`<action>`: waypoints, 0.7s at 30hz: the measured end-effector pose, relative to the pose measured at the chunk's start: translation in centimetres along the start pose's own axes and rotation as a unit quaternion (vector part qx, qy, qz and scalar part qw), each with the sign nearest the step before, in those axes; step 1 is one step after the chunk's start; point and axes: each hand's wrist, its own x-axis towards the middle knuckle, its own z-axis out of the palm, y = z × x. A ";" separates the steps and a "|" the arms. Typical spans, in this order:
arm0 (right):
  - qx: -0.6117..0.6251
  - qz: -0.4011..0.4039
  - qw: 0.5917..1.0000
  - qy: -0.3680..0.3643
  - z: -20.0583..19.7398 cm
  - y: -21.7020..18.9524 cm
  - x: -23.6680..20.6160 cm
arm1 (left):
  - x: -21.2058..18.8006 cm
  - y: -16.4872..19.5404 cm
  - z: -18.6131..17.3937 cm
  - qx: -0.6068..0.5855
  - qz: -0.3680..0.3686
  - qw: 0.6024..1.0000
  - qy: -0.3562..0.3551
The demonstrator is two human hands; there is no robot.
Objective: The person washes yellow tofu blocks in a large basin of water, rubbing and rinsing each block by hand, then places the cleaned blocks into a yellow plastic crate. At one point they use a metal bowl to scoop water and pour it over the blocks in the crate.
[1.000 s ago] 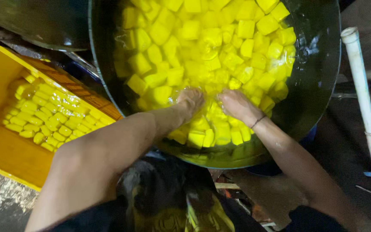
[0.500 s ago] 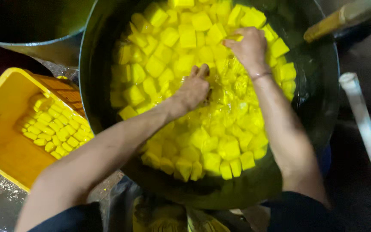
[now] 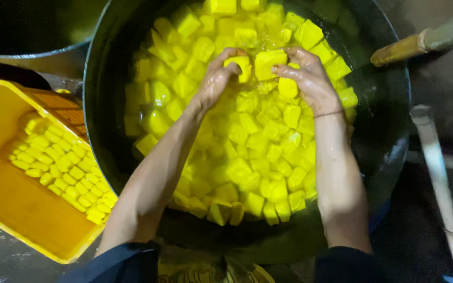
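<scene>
A big dark round basin (image 3: 389,157) holds yellow liquid with several floating yellow cubes (image 3: 252,157). Both my hands are over its far middle. My left hand (image 3: 218,78) is closed around one yellow cube (image 3: 243,67). My right hand (image 3: 308,78) grips another yellow cube (image 3: 269,63) with the fingertips, and more cubes rest under its palm. The two held cubes are side by side, nearly touching. A thin band circles my right wrist.
A yellow plastic crate (image 3: 6,209) at the left holds rows of yellow cubes (image 3: 61,167). A second dark basin (image 3: 22,31) sits at the top left. A white pipe (image 3: 439,183) runs down the right, and a brownish pipe (image 3: 420,42) crosses the top right.
Both hands have come together at the far middle of the basin and lifted cubes out of the liquid. The view has shifted closer over the basin.
</scene>
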 end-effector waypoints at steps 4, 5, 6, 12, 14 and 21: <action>-0.057 0.006 0.998 0.013 2.4 0.1 -1.4 | 0.6 -0.3 2.7 -0.309 -0.003 0.950 0.052; -0.095 0.001 0.995 0.025 3.0 0.4 -1.4 | 0.8 -0.7 3.4 -0.329 0.003 0.942 0.062; -0.133 -0.005 0.991 0.035 3.5 0.6 -1.3 | 0.9 -1.1 3.9 -0.348 0.010 0.934 0.073; -0.355 -0.211 0.906 0.090 5.8 0.9 -0.2 | 0.6 -1.6 6.5 -0.482 0.069 0.863 0.133; -0.459 -0.306 0.832 0.064 6.3 0.6 0.3 | 0.0 -1.4 7.0 -0.525 0.075 0.840 0.118; -0.519 -0.046 0.851 0.072 4.8 4.2 -2.6 | -2.9 4.4 3.2 -0.639 0.117 0.753 0.104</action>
